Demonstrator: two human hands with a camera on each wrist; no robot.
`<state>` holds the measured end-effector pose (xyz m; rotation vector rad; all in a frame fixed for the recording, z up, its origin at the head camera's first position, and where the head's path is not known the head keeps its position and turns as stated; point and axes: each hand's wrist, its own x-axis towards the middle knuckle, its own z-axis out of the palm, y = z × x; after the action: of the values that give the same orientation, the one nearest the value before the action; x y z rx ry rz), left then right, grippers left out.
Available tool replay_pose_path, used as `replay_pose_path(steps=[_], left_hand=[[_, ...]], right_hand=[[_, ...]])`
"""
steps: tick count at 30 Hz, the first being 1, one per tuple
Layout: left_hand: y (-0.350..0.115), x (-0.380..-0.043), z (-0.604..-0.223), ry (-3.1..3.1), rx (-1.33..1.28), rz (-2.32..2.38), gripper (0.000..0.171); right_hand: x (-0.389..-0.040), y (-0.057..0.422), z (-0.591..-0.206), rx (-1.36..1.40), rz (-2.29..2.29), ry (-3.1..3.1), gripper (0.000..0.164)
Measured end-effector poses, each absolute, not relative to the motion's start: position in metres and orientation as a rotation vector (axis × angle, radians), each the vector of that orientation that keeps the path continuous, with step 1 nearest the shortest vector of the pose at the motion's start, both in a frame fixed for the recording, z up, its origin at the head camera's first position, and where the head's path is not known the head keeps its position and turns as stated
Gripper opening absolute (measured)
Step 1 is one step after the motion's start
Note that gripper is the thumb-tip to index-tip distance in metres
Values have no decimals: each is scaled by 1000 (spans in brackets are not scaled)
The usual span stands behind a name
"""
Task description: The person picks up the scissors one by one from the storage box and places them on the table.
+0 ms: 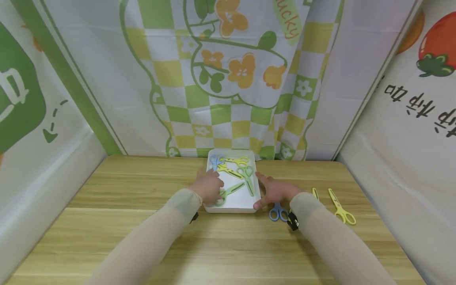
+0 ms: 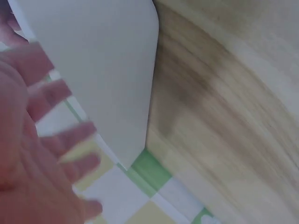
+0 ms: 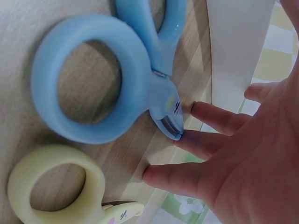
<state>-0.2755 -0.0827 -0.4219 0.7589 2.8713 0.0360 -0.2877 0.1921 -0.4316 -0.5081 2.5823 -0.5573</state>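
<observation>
One white tray (image 1: pixel 233 210) sits before you on the wooden surface (image 1: pixel 221 247), and, with 12 o'clock pointing away from you, it carries a blue pair of scissors (image 1: pixel 215 166) at 11, a yellow pair (image 1: pixel 235 161) near 12, a second yellow pair (image 1: pixel 230 171) slanting just above the centre, a green pair (image 1: pixel 249 183) at about 3 with its tips toward you, and another green pair (image 1: pixel 232 190) lower down, its handles at 7 and its blades aimed at 2. At 9 o'clock your left hand (image 1: pixel 208 187) reaches over the tray's side, close by the lower green handles; its grip is loose, the fingers apart in the left wrist view with nothing seen held, though you can't tell whether they touch the rim. At 3 o'clock your right hand (image 1: pixel 273 190) lies alongside the tray, its grip spread wide and holding nothing, fingertips down by the surface. Just beside that hand, at 4 from the tray, lies a loose blue pair (image 1: pixel 278 206), handles toward you. Farther out near 3, your sleeve partly hides a loose yellow pair (image 1: pixel 315 192), and past it rests an outer yellow pair (image 1: pixel 338 206), tips toward 11. Beyond the tray at 12 hangs a checked cloth (image 1: pixel 221 114) in green, yellow and white.
</observation>
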Motion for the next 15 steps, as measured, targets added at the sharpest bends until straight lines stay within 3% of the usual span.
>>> replay_pose_path(steps=[2,8,15], left_hand=[[-82,-279,-422,2918,661,-1,28],[-78,-285,-424,2949,492,-4,10],[-72,-283,-426,2960,453,10,18]], right_hand=[[-289,192,-433,-515,-550,2585,134],[-289,193,-433,-508,-547,2574,134],[-288,192,-430,-524,-507,2572,132]])
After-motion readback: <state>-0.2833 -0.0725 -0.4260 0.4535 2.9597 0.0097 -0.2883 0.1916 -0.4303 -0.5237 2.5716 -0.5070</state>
